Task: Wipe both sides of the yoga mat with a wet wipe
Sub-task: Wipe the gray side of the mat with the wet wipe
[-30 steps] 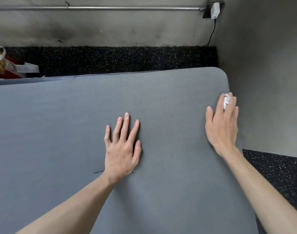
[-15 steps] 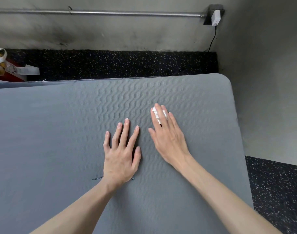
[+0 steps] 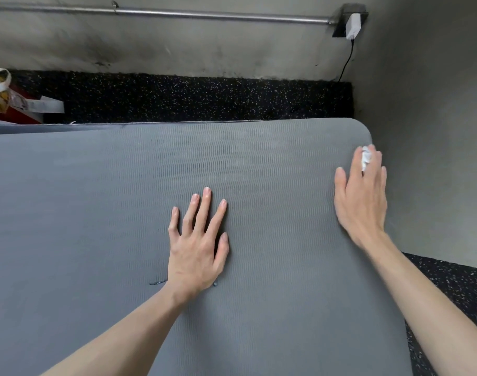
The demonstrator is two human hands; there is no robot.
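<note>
Two hands on yoga mat (image 3: 96, 213), left hand (image 3: 196, 248) spread flat, right hand (image 3: 362, 196) pressing wet wipe (image 3: 365, 158)

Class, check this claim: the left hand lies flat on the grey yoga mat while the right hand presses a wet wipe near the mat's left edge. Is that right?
Not quite. The right hand presses the wet wipe near the right edge of the yoga mat, by its rounded far corner, as the head view shows. The left hand does lie flat on the mat.
</note>
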